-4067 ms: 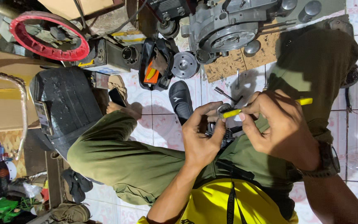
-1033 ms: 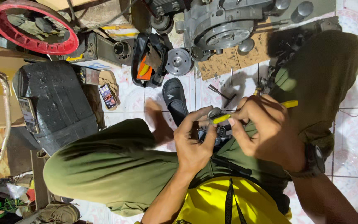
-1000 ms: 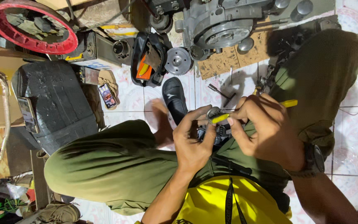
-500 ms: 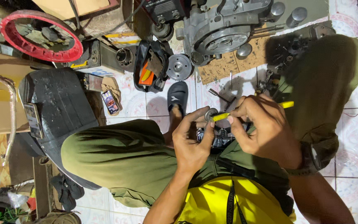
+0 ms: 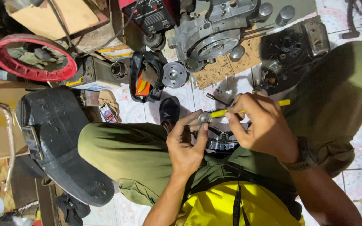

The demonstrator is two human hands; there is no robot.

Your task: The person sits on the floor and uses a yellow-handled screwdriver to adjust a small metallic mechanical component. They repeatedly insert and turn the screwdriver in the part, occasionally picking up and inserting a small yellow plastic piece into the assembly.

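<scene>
Yellow-handled tool (image 5: 231,112) gripped in right hand (image 5: 265,127) fingers; left hand (image 5: 185,144) fingers pinch its metal head (image 5: 205,117).

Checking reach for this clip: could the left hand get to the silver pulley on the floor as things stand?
Probably yes. The pulley lies on open tile just beyond the left hand, with only a black shoe between, but that hand is busy steadying the part.

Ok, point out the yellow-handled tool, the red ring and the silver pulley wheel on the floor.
yellow-handled tool (image 5: 225,112), head view, on the yellow shaft between the hands.
red ring (image 5: 11,70), head view, on its lower rim.
silver pulley wheel (image 5: 174,75), head view, on its face.
</scene>
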